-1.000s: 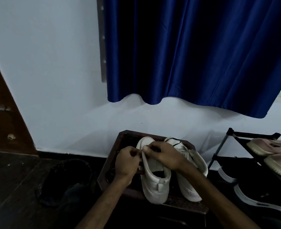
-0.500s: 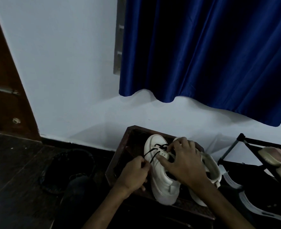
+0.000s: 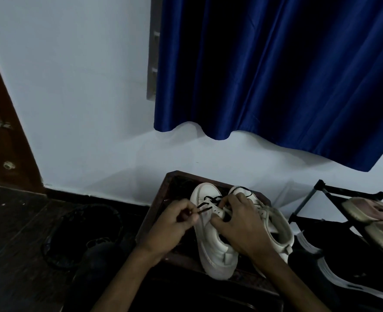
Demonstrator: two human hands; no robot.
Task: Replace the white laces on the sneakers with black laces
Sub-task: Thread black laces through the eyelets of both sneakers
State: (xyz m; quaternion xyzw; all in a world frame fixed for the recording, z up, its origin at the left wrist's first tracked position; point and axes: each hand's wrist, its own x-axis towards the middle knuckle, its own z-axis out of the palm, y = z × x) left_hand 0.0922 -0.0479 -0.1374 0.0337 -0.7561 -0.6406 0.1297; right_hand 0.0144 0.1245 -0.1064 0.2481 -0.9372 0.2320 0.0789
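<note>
Left fingers [image 3: 186, 210] pinch one black lace [image 3: 205, 204]; right fingers [image 3: 229, 203] grip one of two sneakers [image 3: 210, 248].

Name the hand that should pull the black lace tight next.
Left. The left hand pinches the black lace end beside the sneaker, free to pull outward; the right hand holds the sneaker's upper, steadying it.

My right hand [image 3: 242, 224] hides the upper eyelets of the left sneaker [image 3: 210, 246]. The black lace [image 3: 211, 196] end vanishes inside my left hand [image 3: 174, 224]. The shoe rack [image 3: 334, 192] runs off the right edge.
</note>
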